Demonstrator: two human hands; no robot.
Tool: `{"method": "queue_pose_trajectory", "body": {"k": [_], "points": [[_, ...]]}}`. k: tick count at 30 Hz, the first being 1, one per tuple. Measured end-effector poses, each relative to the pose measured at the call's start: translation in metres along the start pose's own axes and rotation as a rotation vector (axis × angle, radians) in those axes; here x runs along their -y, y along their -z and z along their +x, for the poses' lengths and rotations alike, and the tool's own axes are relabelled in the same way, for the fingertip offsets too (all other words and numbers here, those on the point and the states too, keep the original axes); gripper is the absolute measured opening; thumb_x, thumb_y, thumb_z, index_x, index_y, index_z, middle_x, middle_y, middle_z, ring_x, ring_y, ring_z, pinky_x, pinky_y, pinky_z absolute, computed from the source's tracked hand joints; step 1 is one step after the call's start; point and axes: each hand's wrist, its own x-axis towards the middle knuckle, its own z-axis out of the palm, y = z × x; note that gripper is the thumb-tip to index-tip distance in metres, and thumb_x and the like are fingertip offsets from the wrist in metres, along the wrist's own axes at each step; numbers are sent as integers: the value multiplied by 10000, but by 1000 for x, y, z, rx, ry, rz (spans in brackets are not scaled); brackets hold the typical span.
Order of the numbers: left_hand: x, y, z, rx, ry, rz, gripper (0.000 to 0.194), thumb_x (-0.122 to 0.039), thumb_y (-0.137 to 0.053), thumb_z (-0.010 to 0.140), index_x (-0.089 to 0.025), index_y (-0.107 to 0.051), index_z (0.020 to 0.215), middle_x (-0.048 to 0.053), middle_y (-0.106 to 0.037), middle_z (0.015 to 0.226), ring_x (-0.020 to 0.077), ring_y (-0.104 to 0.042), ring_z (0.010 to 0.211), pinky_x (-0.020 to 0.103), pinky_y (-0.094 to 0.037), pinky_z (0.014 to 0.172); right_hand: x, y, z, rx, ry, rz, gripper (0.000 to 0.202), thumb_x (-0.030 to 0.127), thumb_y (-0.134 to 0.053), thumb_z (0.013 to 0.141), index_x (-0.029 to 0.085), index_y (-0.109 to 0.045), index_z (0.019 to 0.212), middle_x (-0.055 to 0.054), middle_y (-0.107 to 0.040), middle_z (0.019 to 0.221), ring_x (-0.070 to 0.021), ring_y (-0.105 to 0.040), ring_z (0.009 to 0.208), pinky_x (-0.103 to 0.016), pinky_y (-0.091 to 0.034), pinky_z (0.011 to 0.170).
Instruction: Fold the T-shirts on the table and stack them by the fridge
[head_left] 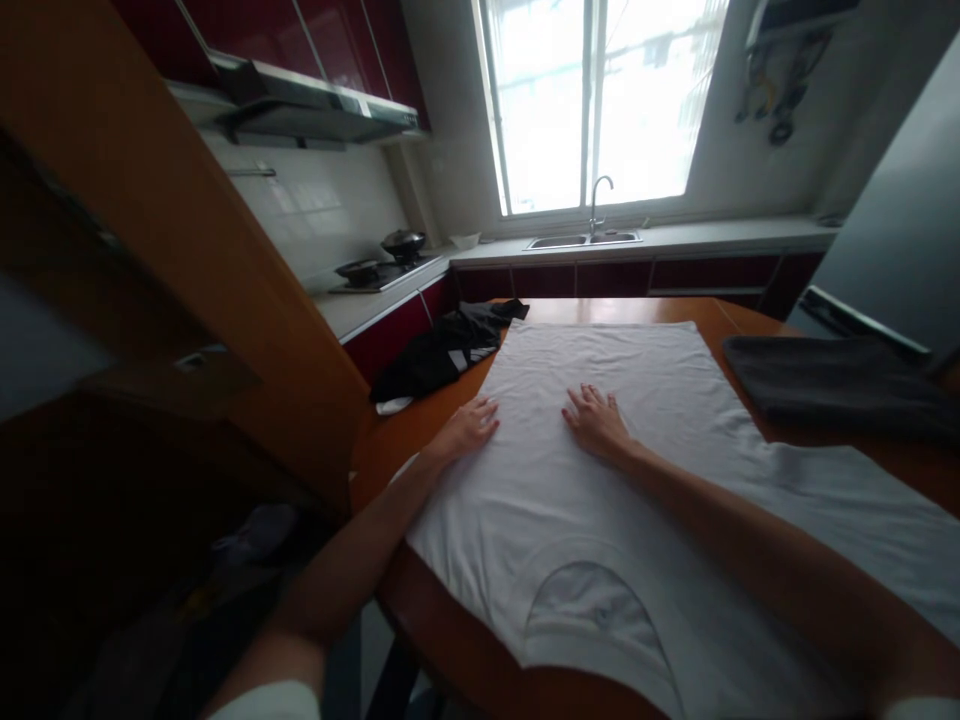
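A white T-shirt (555, 500) lies spread over the wooden table (442, 655), its round neckline towards me and its hem at the far side. Light wrinkles run across the cloth. My left hand (472, 425) rests on the shirt's left edge, fingers stretched out over the fabric. Near the middle of the shirt, my right hand (596, 418) lies flat with its fingers spread. Neither hand grips anything. One sleeve reaches out to the right; the left sleeve is partly hidden beneath my left forearm.
Dark clothing (442, 350) lies bunched at the table's left edge. On the right is a folded dark grey cloth (817, 385). Beyond the table stand a counter with a sink (559, 241) and a stove with a lidded pan (403, 243). A wooden frame (300, 340) rises at left.
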Motion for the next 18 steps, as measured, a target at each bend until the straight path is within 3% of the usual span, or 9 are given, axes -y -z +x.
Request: {"method": "queue_pose_trajectory", "body": {"k": [3, 6, 8, 11, 14, 18], "points": [[-3, 12, -4, -54, 2, -41, 464, -372, -541, 938, -147, -658, 1327, 139, -604, 1430, 256, -540, 1356, 370, -391, 1172, 5, 3, -2, -102, 35, -8, 521, 393, -381, 1040, 154, -478, 1493, -185, -353, 1618, -316, -292, 1504, -560, -199, 1198], [0, 33, -12, -155, 114, -165, 427, -358, -528, 938, -146, -683, 1274, 125, -707, 1270, 243, -680, 1143, 355, -510, 1035, 12, 2, -5, -201, 88, 8, 520, 380, -340, 1055, 154, -459, 1508, -170, -344, 1627, -292, -284, 1511, -528, -193, 1210], [6, 47, -19, -234, 194, -220, 413, -356, -510, 945, -134, -690, 1244, 130, -725, 1223, 237, -703, 1066, 349, -537, 975, 15, -2, -7, -170, 107, 27, 537, 408, -332, 1057, 162, -438, 1523, -166, -351, 1624, -289, -297, 1507, -528, -217, 1203], [17, 61, -27, -288, 246, -232, 414, -348, -495, 944, -111, -688, 1223, 147, -712, 1243, 248, -679, 1113, 352, -516, 993, 16, -10, -8, -22, 151, 32, 537, 439, -356, 1046, 171, -478, 1495, -172, -381, 1607, -307, -327, 1493, -552, -257, 1182], [24, 66, -31, -231, 264, -249, 376, -378, -557, 904, -130, -726, 1131, 134, -748, 1158, 261, -696, 1058, 351, -529, 953, 13, -15, -6, 10, 130, 25, 548, 438, -354, 1045, 165, -462, 1508, -175, -367, 1613, -306, -330, 1492, -525, -275, 1181], [29, 71, -37, -48, 229, -285, 364, -478, -641, 827, -167, -758, 974, 100, -777, 1028, 251, -711, 935, 310, -543, 847, 11, -14, -5, 14, 117, 19, 562, 436, -342, 1052, 142, -451, 1518, -182, -372, 1609, -306, -325, 1494, -504, -265, 1191]]}}
